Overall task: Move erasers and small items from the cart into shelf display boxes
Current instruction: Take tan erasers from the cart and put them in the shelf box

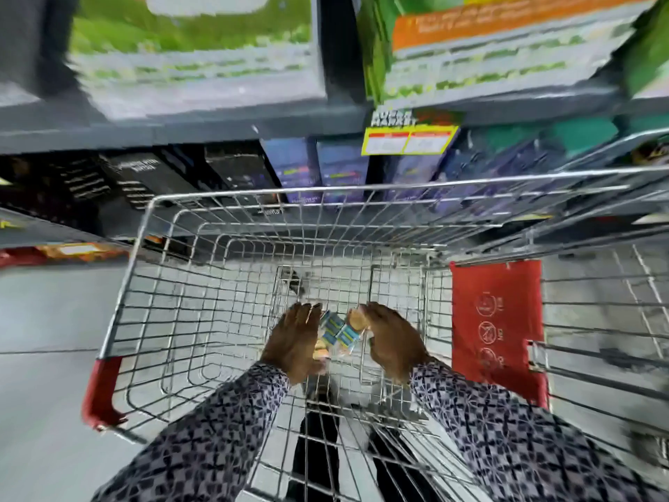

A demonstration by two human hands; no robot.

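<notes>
Down near the middle of the wire cart (217,255) floor, I have both hands around a small cluster of packets (336,329). My left hand (295,338) lies flat, fingers spread and open, its fingertips touching the left side of the blue-and-white eraser packs. My right hand (392,340) curls on the right side of the cluster, thumb and fingers pinched on a small tan, round-looking item (356,318); the blur keeps me from telling what it is. A few yellowish pieces (321,347) lie under the edge of my left palm. Patterned sleeves (217,429) cover both forearms. A red plastic flap (497,320) hangs at the cart's right side, and a red bumper (103,389) caps its near left corner. Beyond the cart's far edge, shelves (181,128) carry dark and purple boxes (340,168) below a yellow price tag (409,139), all smeared by motion.
</notes>
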